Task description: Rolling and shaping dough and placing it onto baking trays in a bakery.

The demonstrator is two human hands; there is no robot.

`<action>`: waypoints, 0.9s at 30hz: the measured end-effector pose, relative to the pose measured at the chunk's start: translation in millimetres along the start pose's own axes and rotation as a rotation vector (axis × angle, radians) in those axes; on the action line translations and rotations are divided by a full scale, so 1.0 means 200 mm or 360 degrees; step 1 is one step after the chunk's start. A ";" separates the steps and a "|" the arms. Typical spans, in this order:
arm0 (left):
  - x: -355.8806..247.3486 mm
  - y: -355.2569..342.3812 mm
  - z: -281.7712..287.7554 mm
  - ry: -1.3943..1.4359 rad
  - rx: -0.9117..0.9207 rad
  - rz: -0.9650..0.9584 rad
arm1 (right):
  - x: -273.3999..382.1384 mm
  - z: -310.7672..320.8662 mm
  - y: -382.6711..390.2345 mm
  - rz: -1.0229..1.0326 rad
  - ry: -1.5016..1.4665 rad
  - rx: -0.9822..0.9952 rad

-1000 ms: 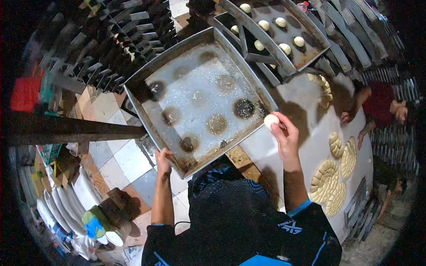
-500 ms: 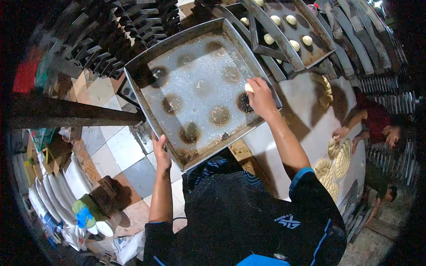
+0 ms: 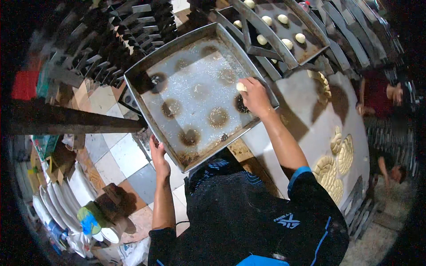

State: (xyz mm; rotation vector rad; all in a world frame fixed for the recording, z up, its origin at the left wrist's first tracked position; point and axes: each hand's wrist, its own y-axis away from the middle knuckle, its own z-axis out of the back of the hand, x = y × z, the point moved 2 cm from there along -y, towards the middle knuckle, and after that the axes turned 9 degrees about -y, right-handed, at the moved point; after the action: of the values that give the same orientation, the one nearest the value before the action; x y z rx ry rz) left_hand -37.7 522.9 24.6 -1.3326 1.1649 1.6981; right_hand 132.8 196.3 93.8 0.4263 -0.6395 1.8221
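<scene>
A square metal baking tray (image 3: 171, 129) tilts in front of me, its grey base marked with dark round stains and scattered with pale seed-like specks. My left hand (image 3: 160, 160) grips its near left wall, thumb up by the rim. Inside the tray's right side, my right hand (image 3: 256, 98) pinches a small pale dough ball (image 3: 241, 87) above the base, close to a dark stain. Whether the ball touches the base I cannot tell. No other dough lies in this tray.
Beyond it, another tray (image 3: 314, 54) holds several dough balls (image 3: 283, 18). Dough pieces (image 3: 326, 173) lie in clusters on the pale worktable (image 3: 288, 99) to the right, where a co-worker (image 3: 377, 95) stands. A dark beam (image 3: 80, 116) juts in from the left; white sacks (image 3: 62, 201) stand below.
My right hand has carried the dough ball slightly left and farther over the tray. The co-worker's hands have drawn back from the dough on the worktable.
</scene>
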 end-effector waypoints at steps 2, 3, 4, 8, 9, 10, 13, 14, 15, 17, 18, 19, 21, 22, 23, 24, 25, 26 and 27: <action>0.02 -0.06 -0.01 0.0075 0.0022 -0.0025 | -0.07 -0.04 -0.05 -0.0012 0.0060 0.0117; 0.03 -0.09 -0.01 0.0061 0.0054 -0.0059 | -0.10 -0.06 -0.06 -0.0013 0.0122 0.0264; 0.04 -0.11 0.01 0.0037 0.0039 -0.0047 | -0.12 -0.08 -0.07 0.0054 0.0051 0.0249; -0.01 -0.12 -0.07 0.0011 -0.0029 -0.0047 | -0.13 0.12 -0.05 -0.0601 -0.1963 0.0185; 0.01 -0.12 -0.08 0.0021 -0.0012 0.0033 | -0.11 0.19 -0.06 -0.0588 -0.1969 0.0137; 0.07 -0.14 -0.05 -0.0019 -0.0047 0.0052 | -0.07 0.25 -0.06 -0.0601 -0.2509 0.0229; 0.07 -0.17 -0.10 -0.0009 -0.0009 0.0045 | -0.02 0.41 -0.03 -0.0552 -0.2948 0.0210; 0.09 -0.17 -0.11 0.0065 -0.0009 0.0165 | -0.03 0.45 -0.03 -0.0471 -0.2677 0.0139; 0.11 -0.17 -0.11 0.0139 -0.0009 0.0289 | -0.04 0.49 -0.02 -0.0403 -0.2398 0.0074; 0.09 -0.17 -0.07 0.0468 0.0185 0.0304 | -0.08 0.52 -0.05 -0.0329 -0.2328 -0.0006; 0.00 -0.14 -0.12 0.0439 0.0103 0.0278 | -0.12 0.57 -0.05 -0.0320 -0.2293 -0.0101; -0.07 -0.09 -0.17 0.0411 0.0013 0.0255 | -0.15 0.63 -0.06 -0.0313 -0.2260 -0.0188; 0.01 -0.09 -0.18 0.0257 -0.0043 0.0232 | -0.27 0.83 -0.10 -0.0329 -0.1989 -0.0581; 0.04 -0.09 -0.18 0.0091 -0.0120 0.0208 | -0.36 0.94 -0.15 -0.0360 -0.1750 -0.0683; 0.06 -0.09 -0.17 0.0082 -0.0116 0.0202 | -0.43 1.06 -0.21 -0.0602 -0.1843 -0.0601; 0.07 -0.08 -0.18 0.0154 -0.0158 0.0287 | -0.63 1.11 -0.28 -0.0475 -0.1772 -0.0680; 0.09 -0.08 -0.19 0.0224 -0.0208 0.0373 | -0.75 1.18 -0.35 -0.0548 -0.1452 -0.0636; 0.12 -0.08 -0.17 0.0210 -0.0193 0.0402 | -0.90 1.26 -0.42 -0.0554 -0.1094 -0.0535; 0.14 -0.09 -0.16 0.0190 -0.0192 0.0393 | -1.05 1.29 -0.51 -0.0578 -0.0956 -0.0521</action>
State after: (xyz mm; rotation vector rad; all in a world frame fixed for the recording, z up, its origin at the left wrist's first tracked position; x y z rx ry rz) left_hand -16.9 499.1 -8.3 -1.4276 1.3606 1.9113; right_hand 293.6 -94.5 198.9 0.8184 -1.1667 1.2067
